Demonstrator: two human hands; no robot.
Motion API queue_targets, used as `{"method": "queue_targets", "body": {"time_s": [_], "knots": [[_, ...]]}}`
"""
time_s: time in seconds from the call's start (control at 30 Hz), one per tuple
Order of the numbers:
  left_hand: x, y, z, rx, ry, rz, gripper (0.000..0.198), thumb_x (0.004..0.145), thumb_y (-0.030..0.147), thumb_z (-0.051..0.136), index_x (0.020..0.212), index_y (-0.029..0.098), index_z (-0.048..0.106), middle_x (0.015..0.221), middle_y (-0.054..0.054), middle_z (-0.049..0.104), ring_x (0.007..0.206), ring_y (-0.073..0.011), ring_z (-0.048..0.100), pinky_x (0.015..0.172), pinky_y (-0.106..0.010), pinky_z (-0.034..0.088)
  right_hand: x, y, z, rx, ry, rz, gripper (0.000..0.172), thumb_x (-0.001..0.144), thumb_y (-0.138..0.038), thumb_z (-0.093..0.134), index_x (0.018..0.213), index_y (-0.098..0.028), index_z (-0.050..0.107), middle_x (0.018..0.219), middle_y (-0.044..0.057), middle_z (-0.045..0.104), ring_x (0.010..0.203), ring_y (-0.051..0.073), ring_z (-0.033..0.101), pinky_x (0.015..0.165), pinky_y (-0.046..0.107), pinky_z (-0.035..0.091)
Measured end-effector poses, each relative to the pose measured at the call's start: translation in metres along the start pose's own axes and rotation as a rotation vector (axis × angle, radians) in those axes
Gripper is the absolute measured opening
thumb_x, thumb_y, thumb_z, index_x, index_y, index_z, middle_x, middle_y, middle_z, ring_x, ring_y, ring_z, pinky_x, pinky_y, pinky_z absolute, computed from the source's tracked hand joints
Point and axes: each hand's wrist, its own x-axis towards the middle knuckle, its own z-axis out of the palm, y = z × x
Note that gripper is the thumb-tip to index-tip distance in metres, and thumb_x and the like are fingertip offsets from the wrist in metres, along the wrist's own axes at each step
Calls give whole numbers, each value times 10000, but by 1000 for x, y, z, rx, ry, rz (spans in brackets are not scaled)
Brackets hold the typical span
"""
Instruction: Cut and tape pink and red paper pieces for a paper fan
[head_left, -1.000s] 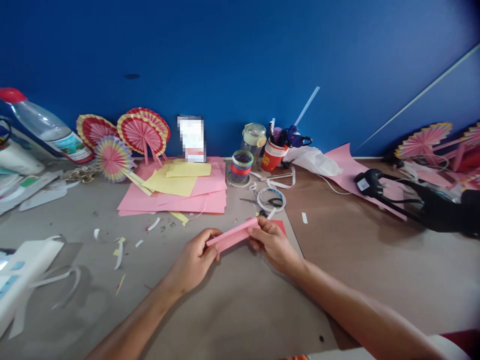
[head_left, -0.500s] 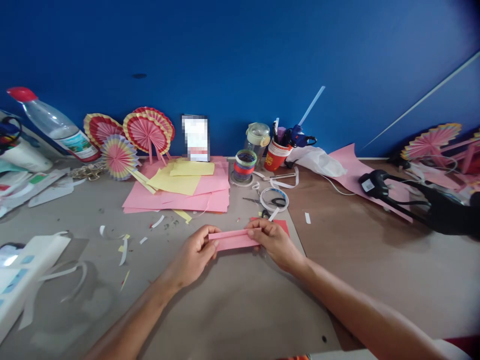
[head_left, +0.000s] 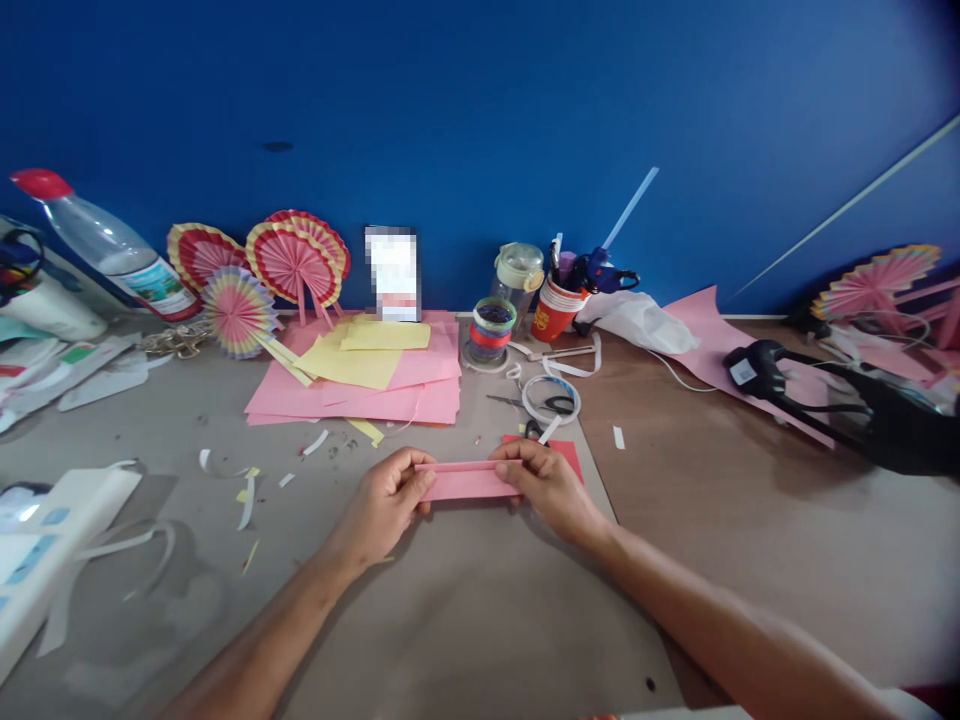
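A folded pink paper strip [head_left: 469, 481] lies level over the grey table [head_left: 480, 620], held at both ends. My left hand [head_left: 382, 505] pinches its left end with curled fingers. Its right end is pinched by my right hand [head_left: 546, 485], which rests over a red paper sheet [head_left: 566, 455]. Black-handled scissors [head_left: 536, 404] and a white tape ring [head_left: 550, 396] lie just beyond my right hand.
A stack of pink and yellow sheets [head_left: 367, 385] lies behind the hands. Finished paper fans [head_left: 259, 270] lean on the blue wall. A tape roll stack [head_left: 491, 328], a red cup of tools [head_left: 555, 305], a bottle [head_left: 105, 250] and a black glue gun [head_left: 825, 395] stand around. Paper scraps [head_left: 244, 490] litter the left.
The pink strip was tilted up at its right end; it has been brought level and lower toward the table. Both hands kept their pinch on it.
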Motion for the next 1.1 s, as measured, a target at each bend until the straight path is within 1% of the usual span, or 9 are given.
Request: {"method": "queue_targets", "body": {"time_s": [0.17, 0.3, 0.37, 0.53, 0.77, 0.87, 0.93, 1.0, 1.1], "knots": [[2, -5, 1, 27, 43, 36, 294, 860, 476, 506, 927, 195, 558, 570, 63, 513, 458, -78, 423, 451, -184, 313, 1, 3, -1, -33, 1, -12, 276, 770, -455, 623, 792, -180, 611, 471, -72, 443, 385, 71, 390, 415, 212, 291], [0, -1, 2, 73, 37, 43, 286, 866, 463, 493, 939, 194, 552, 584, 58, 504, 491, -93, 448, 469, -195, 322, 2, 3, -1, -26, 18, 0, 283, 753, -467, 629, 759, -185, 598, 468, -70, 422, 378, 73, 369, 394, 214, 267], [-1, 2, 3, 111, 53, 58, 285, 864, 464, 485, 918, 192, 551, 585, 57, 496, 499, -99, 455, 479, -202, 329, 1, 2, 0, -25, 31, 7, 284, 744, -473, 632, 745, -192, 592, 465, -69, 412, 378, 80, 368, 391, 220, 269], [-2, 10, 1, 236, 116, 115, 293, 875, 460, 445, 786, 195, 532, 517, 76, 379, 471, -98, 385, 496, -209, 327, -1, 0, 1, -89, 48, 7, 269, 764, -467, 603, 729, -200, 582, 477, -65, 388, 392, 90, 365, 397, 231, 271], [-2, 11, 1, 275, 172, 114, 294, 879, 455, 426, 761, 201, 515, 485, 72, 431, 463, -107, 406, 509, -214, 342, -3, -1, 4, -209, 89, -101, 269, 777, -416, 587, 648, -181, 558, 536, -49, 408, 479, 85, 348, 451, 230, 274], [-1, 10, 0, 263, 195, 114, 286, 876, 445, 444, 752, 199, 522, 474, 82, 395, 447, -99, 389, 490, -208, 333, -3, 0, 3, -183, 64, -65, 279, 769, -438, 584, 662, -182, 549, 517, -58, 400, 442, 79, 342, 427, 228, 266], [0, 9, -1, 230, 188, 116, 278, 873, 436, 461, 754, 195, 528, 489, 85, 383, 446, -89, 396, 486, -203, 337, -2, 1, 3, -130, 32, -21, 290, 761, -462, 588, 692, -182, 557, 494, -63, 401, 409, 79, 348, 406, 226, 263], [0, 8, -2, 170, 157, 114, 268, 869, 429, 478, 768, 189, 537, 518, 85, 392, 449, -80, 425, 488, -197, 352, -2, 2, 1, -69, 6, -5, 294, 758, -469, 598, 750, -176, 590, 486, -63, 420, 399, 80, 366, 402, 221, 273], [-1, 7, -2, 51, 100, 108, 242, 860, 417, 505, 826, 182, 551, 560, 83, 433, 451, -69, 464, 483, -191, 372, -2, 2, -1, 7, 5, -32, 299, 739, -444, 649, 860, -170, 649, 486, -64, 442, 415, 80, 389, 416, 216, 295]]}}
